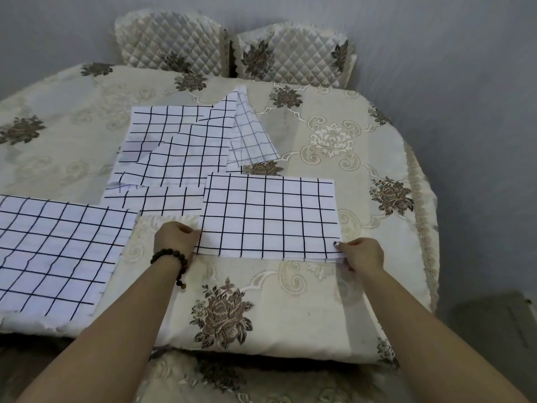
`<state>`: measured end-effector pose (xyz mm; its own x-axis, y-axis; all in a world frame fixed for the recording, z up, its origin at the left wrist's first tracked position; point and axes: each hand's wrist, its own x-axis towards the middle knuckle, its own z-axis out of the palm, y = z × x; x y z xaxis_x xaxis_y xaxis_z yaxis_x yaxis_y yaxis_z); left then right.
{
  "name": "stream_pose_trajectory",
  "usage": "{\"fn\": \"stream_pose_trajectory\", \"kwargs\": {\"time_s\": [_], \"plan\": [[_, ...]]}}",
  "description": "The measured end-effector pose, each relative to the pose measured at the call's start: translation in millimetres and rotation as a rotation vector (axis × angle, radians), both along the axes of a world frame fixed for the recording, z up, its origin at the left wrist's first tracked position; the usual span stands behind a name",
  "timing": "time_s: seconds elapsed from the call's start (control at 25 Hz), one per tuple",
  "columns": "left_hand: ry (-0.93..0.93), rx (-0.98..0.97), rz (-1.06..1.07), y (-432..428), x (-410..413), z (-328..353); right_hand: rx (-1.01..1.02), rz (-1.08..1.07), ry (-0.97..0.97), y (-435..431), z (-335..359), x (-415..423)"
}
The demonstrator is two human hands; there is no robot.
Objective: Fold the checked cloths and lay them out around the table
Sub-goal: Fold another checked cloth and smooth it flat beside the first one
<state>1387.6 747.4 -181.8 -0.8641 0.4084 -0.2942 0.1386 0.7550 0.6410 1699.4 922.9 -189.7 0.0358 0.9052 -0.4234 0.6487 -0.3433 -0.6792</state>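
A folded white cloth with black checks (268, 216) lies flat in front of me on the table (363, 158). My left hand (175, 238) pinches its near left corner, and my right hand (361, 254) pinches its near right corner, where layered edges show. Behind it sits a loose pile of unfolded checked cloths (180, 152), overlapping each other at angles. Another checked cloth (58, 251) lies flat at the table's near left edge.
A cream floral tablecloth covers the round table. Two quilted chair backs (232, 50) stand at the far side against a grey wall. A padded seat (261, 379) sits just below the near table edge. The table's rim curves away on the right.
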Motion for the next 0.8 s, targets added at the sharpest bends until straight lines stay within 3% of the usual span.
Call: {"fn": "stream_pose_trajectory", "kwargs": {"time_s": [0.16,0.36,0.44,0.56,0.8], "plan": [[-0.026,0.041,0.063,-1,0,3,0.062,-0.036,-0.074,4,0,-2],[-0.480,0.143,0.083,8,-5,2,-0.145,-0.102,0.107,11,-4,-17],[-0.585,0.140,0.130,7,-12,-3,-0.166,-0.096,0.094,13,-9,-18],[-0.583,0.174,0.219,5,-17,-11,-0.158,-0.135,0.098,12,-9,-16],[-0.608,0.167,0.124,-7,-4,0,-0.157,-0.116,0.181,-5,-1,4]]}}
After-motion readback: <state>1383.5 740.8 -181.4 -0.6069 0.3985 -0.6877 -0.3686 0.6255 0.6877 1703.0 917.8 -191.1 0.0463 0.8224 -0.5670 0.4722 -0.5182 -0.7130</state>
